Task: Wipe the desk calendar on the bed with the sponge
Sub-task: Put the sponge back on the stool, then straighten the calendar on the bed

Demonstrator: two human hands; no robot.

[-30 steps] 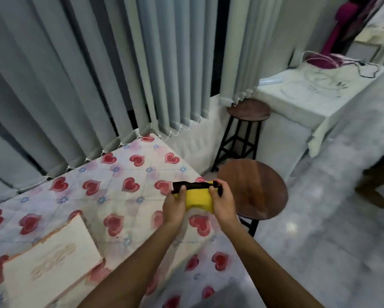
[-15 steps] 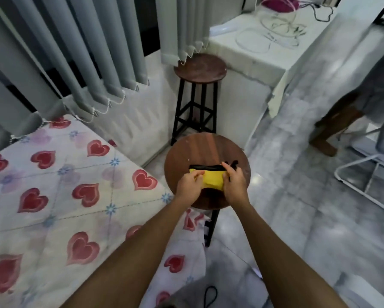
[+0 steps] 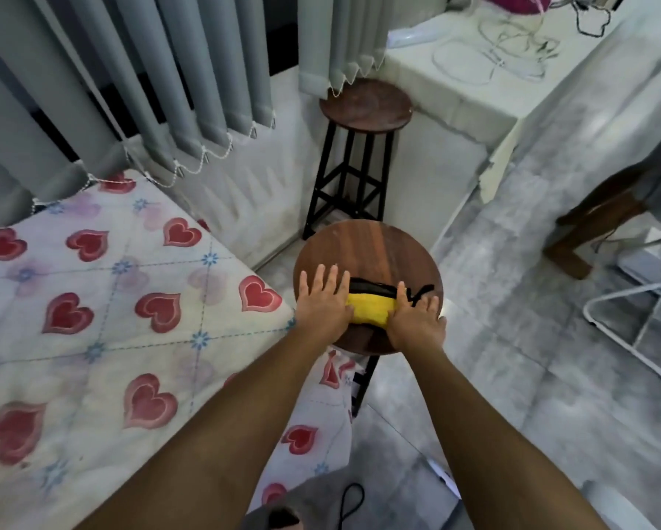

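The yellow sponge [image 3: 371, 309] with a black scouring side lies on a round wooden stool [image 3: 374, 246] beside the bed [image 3: 110, 300]. My left hand [image 3: 321, 304] rests flat on the stool at the sponge's left end, fingers spread, thumb touching it. At the sponge's right end is my right hand [image 3: 416, 319], fingers apart, with one finger lying across the black side. Neither hand grips the sponge. The desk calendar is out of view.
The bed has a heart-patterned cover. A taller dark stool [image 3: 365, 105] stands behind the round one, against a white covered table [image 3: 474, 82] with cables. Grey vertical blinds [image 3: 168, 70] hang at the back left. A white metal rack [image 3: 627, 327] and a brown wooden leg [image 3: 573, 254] stand at right.
Both hands carried the sponge from over the bed to the round stool and set it down. The fingers have opened and spread. The view turned right, so the calendar left the frame.
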